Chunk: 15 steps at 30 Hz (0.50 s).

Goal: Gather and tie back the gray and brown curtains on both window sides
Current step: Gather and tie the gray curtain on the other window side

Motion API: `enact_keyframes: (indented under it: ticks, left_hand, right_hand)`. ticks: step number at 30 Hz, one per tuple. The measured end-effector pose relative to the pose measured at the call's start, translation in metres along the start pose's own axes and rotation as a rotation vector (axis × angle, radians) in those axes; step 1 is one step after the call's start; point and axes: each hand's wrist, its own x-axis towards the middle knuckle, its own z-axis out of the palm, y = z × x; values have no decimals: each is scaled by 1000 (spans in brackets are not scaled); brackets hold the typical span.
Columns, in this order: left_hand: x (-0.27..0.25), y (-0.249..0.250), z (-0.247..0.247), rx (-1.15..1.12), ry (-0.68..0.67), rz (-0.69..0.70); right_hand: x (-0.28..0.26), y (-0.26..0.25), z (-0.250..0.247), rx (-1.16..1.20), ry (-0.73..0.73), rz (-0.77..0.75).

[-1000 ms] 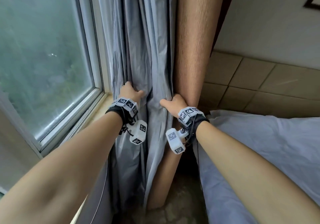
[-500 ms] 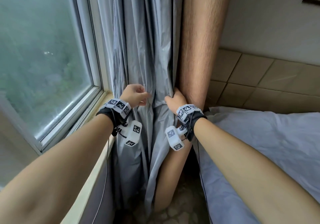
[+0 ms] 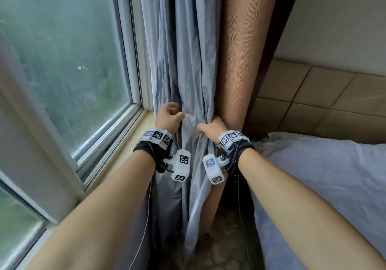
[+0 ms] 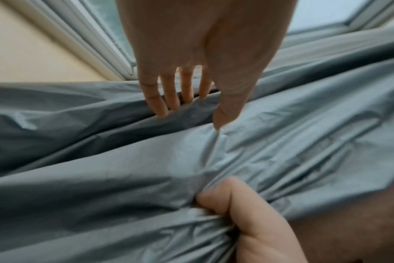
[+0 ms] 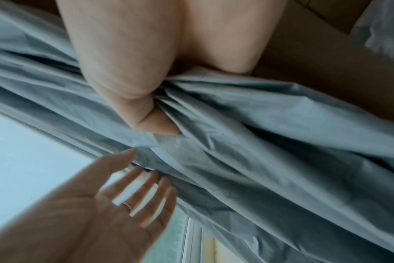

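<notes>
Since one second ago, the left hand [image 3: 167, 117] has let go of the gray folds and its fingers [image 4: 156, 99] are now spread and nearly straight, only the tips touching the cloth. Both hands also sit closer together than before.

The gray curtain [image 3: 183, 65] hangs bunched between the window [image 3: 62, 60] and the brown curtain [image 3: 240, 50], which stands just beside it on the right. The right hand [image 3: 213, 128] grips a thick bunch of gray folds, its thumb [image 5: 155, 124] pressed into the pleats and its fingers curled behind, against the brown cloth. The left hand holds nothing.

Further out, a pale sill [image 3: 123, 148] runs under the window, and a gray-blue bed sheet [image 3: 323, 175] lies at the right, below a tiled wall [image 3: 313, 102].
</notes>
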Motion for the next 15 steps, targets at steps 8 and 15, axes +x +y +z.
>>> enact_keyframes:
  ticks: [8,15]
  left_hand:
    - [-9,-13,19,-69,-97,-120]
    - [-7,-25,35,-205,-123,-101]
  right_hand:
    - [0,9,-15,97,-98,62]
    - [6,25,-35,295,-224,179]
